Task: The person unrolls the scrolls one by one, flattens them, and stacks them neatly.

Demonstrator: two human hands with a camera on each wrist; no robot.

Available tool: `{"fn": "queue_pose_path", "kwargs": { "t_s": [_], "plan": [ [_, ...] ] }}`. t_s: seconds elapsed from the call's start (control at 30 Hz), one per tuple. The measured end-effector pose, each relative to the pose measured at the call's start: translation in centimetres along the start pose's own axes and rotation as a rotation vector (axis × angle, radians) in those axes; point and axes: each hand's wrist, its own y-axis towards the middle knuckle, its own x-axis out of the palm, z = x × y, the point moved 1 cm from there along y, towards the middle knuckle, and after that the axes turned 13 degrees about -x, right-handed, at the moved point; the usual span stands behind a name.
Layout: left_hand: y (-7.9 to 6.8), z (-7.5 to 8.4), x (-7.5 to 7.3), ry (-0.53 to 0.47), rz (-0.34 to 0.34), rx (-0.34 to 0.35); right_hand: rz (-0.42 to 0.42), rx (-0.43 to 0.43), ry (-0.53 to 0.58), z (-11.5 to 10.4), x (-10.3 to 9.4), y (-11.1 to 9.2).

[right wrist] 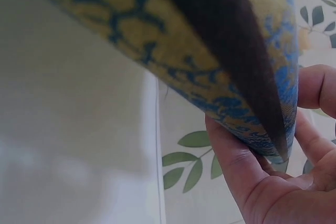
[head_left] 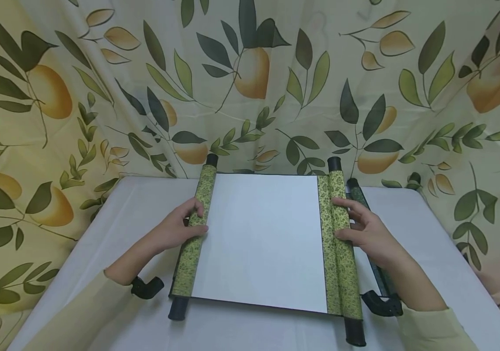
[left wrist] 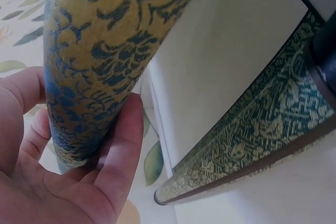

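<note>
A hanging scroll (head_left: pixel 260 239) with a blank white middle is partly unrolled between my hands, over the table. My left hand (head_left: pixel 177 224) grips its left roller, the thumb on the near face and fingers round the outer side. In the left wrist view that left hand (left wrist: pixel 68 171) holds the roller's brocade (left wrist: pixel 115 40), gold with dark blue flowers. My right hand (head_left: pixel 375 234) grips the thicker right roll (head_left: pixel 346 253), whose end knobs are black. The right wrist view shows the right hand (right wrist: pixel 278 177) round the patterned roll (right wrist: pixel 231 103), which has a dark band along it.
A dark green rolled scroll (head_left: pixel 379 275) lies on the white table (head_left: pixel 250 331), partly hidden behind my right hand and wrist. A curtain (head_left: pixel 250 107) printed with fruit and leaves hangs behind the table's far edge. Black wrist mounts (head_left: pixel 146 287) sit on both wrists.
</note>
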Motion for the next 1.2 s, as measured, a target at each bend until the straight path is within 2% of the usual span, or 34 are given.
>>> {"fn": "queue_pose_path", "kwargs": {
  "t_s": [0.4, 0.83, 1.03, 1.2],
  "plan": [
    [-0.4, -0.1, -0.8, 0.038, -0.006, 0.023, 0.0, -0.002, -0.02, 0.1, 0.0, -0.1],
    [-0.6, -0.2, -1.4, 0.065, 0.048, 0.028, -0.001, 0.013, -0.019, 0.2, -0.1, 0.0],
    [-0.6, -0.2, -1.6, 0.033, 0.048, 0.013, -0.003, 0.023, -0.028, 0.3, -0.3, 0.0],
    [-0.6, -0.3, -1.7, 0.056, 0.058, -0.012, -0.007, 0.03, -0.048, 0.3, -0.4, -0.1]
  ]
}}
